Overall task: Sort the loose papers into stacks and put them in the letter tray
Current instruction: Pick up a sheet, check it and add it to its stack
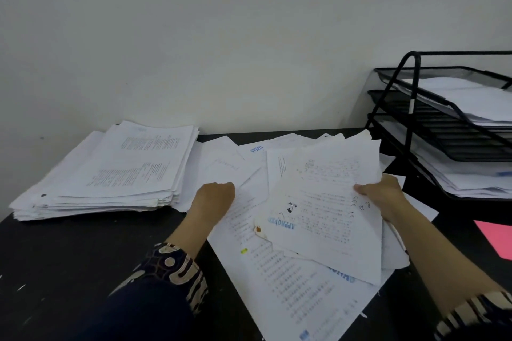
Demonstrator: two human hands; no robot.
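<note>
Loose white papers point(291, 279) lie spread over the middle of the black desk point(83, 252). My right hand point(383, 195) grips the right edge of a small bunch of sheets point(329, 202), lifted and tilted above the pile, thumb on top. My left hand point(213, 196) rests on the left side of the loose papers with its fingers curled under, at the edge of a sheet. A thick sorted stack point(116, 171) sits at the back left. The black mesh letter tray point(443, 119) stands at the right, with papers on its tiers.
A pink sheet point(496, 238) lies on the desk at the right edge, below the tray. A pale wall runs along the back of the desk. Bare desk surface shows at the front left.
</note>
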